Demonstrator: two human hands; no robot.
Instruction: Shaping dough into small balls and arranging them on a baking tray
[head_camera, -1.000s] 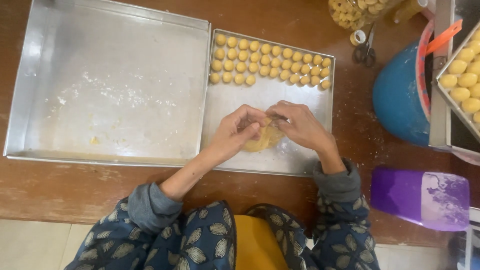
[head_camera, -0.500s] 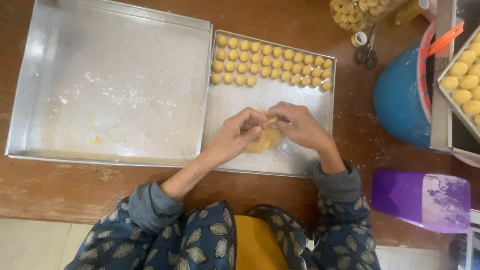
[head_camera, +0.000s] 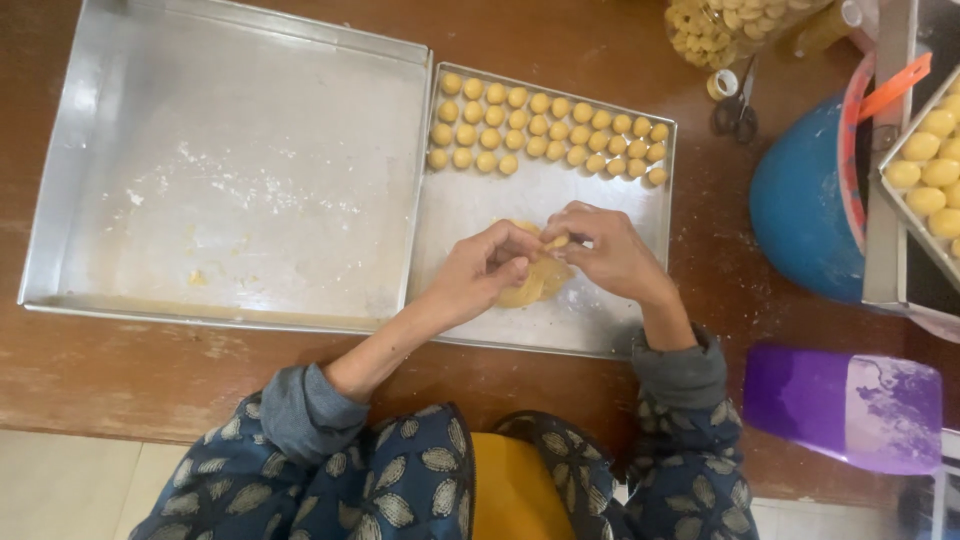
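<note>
Pinching pale yellow dough lump (head_camera: 535, 280), apparently soft; both hands' fingers (head_camera: 515, 245) closed.

A brown wooden counter (head_camera: 200, 380), worn and dusted pale along its near edge, carries everything, with a large, shallow metal tray (head_camera: 230, 170) lying flat on it as the landmark. Touching that tray's right side lies a smaller metal tray (head_camera: 600, 320), and to the right of the smaller tray stand a blue tub (head_camera: 800, 210) and, nearer the counter's front edge, a purple container (head_camera: 850, 405). Beyond the blue tub, towards the far edge, lie a pair of scissors (head_camera: 738, 105), a small roll of tape (head_camera: 721, 84) and a clear jar (head_camera: 730, 25) of yellow pieces.
</note>
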